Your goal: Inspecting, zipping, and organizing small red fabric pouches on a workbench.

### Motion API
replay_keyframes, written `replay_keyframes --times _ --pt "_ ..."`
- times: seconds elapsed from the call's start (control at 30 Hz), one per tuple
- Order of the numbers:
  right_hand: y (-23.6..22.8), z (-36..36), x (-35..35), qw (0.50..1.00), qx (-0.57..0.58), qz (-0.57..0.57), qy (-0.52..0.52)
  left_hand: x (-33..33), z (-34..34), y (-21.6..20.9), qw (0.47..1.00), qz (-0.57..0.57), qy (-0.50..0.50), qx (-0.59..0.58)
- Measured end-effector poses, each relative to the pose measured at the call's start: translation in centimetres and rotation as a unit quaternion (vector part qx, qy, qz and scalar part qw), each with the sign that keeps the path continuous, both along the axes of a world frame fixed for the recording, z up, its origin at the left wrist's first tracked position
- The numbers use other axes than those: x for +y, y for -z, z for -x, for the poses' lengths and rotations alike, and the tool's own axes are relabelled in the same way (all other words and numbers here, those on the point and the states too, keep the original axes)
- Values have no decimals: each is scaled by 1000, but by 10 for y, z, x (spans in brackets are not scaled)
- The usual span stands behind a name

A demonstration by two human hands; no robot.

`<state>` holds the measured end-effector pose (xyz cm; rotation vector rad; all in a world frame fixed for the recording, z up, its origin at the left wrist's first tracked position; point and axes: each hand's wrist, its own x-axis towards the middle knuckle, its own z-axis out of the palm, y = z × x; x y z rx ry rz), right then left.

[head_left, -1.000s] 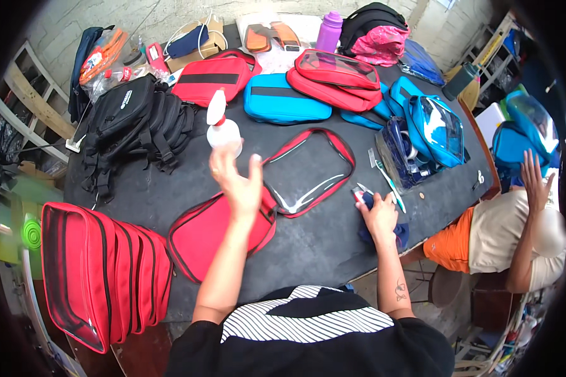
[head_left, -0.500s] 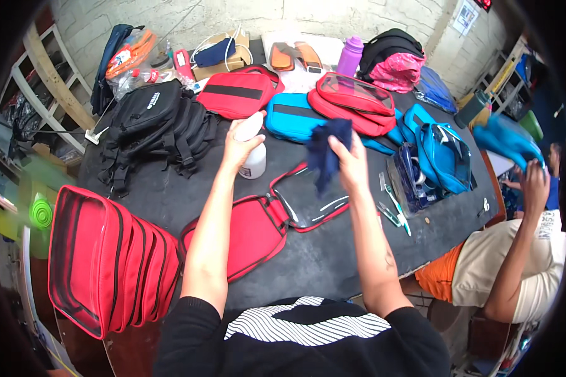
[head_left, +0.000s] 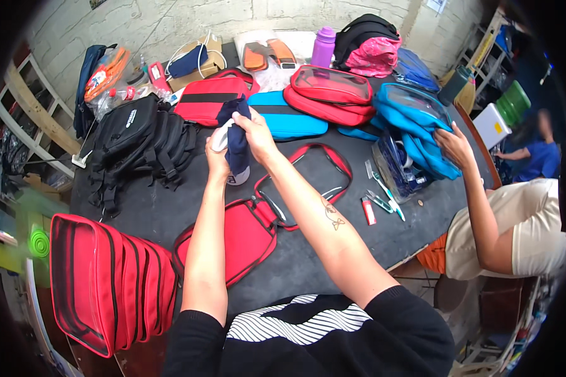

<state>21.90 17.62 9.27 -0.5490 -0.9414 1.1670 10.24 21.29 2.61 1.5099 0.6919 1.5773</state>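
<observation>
My left hand [head_left: 217, 154] grips a white bottle [head_left: 223, 137] held over the dark table [head_left: 163, 213]. My right hand [head_left: 255, 132] holds a dark blue cloth [head_left: 238, 141] that wraps around the bottle. Just below my hands lies an open red pouch with a clear lid [head_left: 277, 201]. Its red half [head_left: 233, 242] rests nearer to me.
A stack of red pouches [head_left: 107, 283] stands at the near left and a black backpack [head_left: 138, 141] at the far left. Red and blue pouches [head_left: 295, 107] fill the back. Small tools and a red lighter [head_left: 377, 201] lie right. Another person's hand [head_left: 453, 144] touches a blue bag [head_left: 415, 119].
My right hand left the tools at the right, picked up the blue cloth and brought it to the bottle. Both hands rose and moved away from me; the cloth now covers the bottle.
</observation>
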Motion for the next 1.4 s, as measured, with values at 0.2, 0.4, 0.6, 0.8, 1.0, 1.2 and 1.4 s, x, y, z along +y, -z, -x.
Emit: replay_keyframes --times 0.2,0.4,0.6,0.8,1.0,1.2,1.4 --pt "-2 -8 -4 995 60 -14 78 -7 4 -24 995 -23 -53 85" --pt "16 -73 -82 922 -200 37 331 -110 8 -13 930 -105 -313 159" --pt "72 -69 -180 593 -804 53 -3 -146 -10 35 866 -5 -68 495" --pt "71 -98 -142 500 -796 210 269 -144 -9 49 860 -17 -41 509" --pt "71 -68 -160 628 -776 7 55 -142 -9 40 850 17 -21 527" --pt "92 -104 -138 554 -809 61 187 -144 -9 37 845 -6 -40 534" --pt "99 -73 -160 612 -791 1 -11 -146 -17 40 827 -79 -88 549"
